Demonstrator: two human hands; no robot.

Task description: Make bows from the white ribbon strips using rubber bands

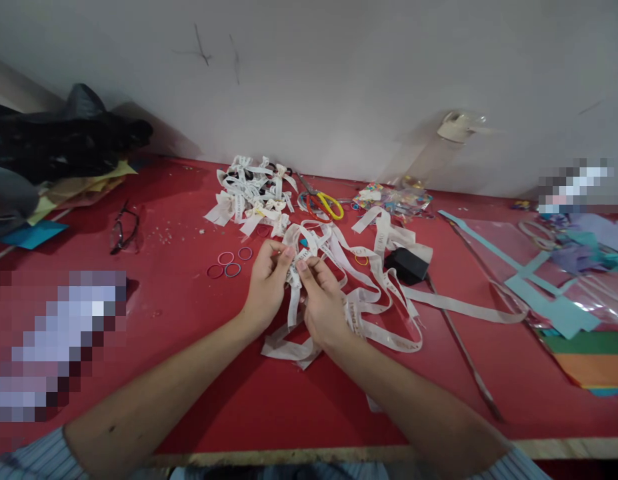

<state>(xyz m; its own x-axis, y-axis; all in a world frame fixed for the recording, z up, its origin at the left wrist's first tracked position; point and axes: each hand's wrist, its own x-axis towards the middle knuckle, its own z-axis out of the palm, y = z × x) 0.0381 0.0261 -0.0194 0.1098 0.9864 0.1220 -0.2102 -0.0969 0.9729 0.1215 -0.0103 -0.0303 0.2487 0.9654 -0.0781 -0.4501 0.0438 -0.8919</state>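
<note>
Both hands meet over the middle of the red table, pinching a printed white ribbon (293, 275) between thumbs and fingers. My left hand (269, 283) grips it from the left, and my right hand (323, 300) from the right. One ribbon end hangs below the fingers. Whether a hair tie sits inside the pinch is hidden. Long loops of the same ribbon (373, 297) lie tangled around and right of my right hand. Left of my left hand are several thin coloured elastic bands (225, 258). Beyond the hands is a pile of white ribbon bows (256, 193), some with dark bands.
Yellow-handled scissors (329, 205) lie behind the hands, beside plastic packets of small colourful pieces (393, 200). A black block (407, 265) rests among the ribbon. Eyeglasses (125, 228) and black bags (63, 140) are at left; coloured paper sheets (589, 353) are at right. A wall stands behind.
</note>
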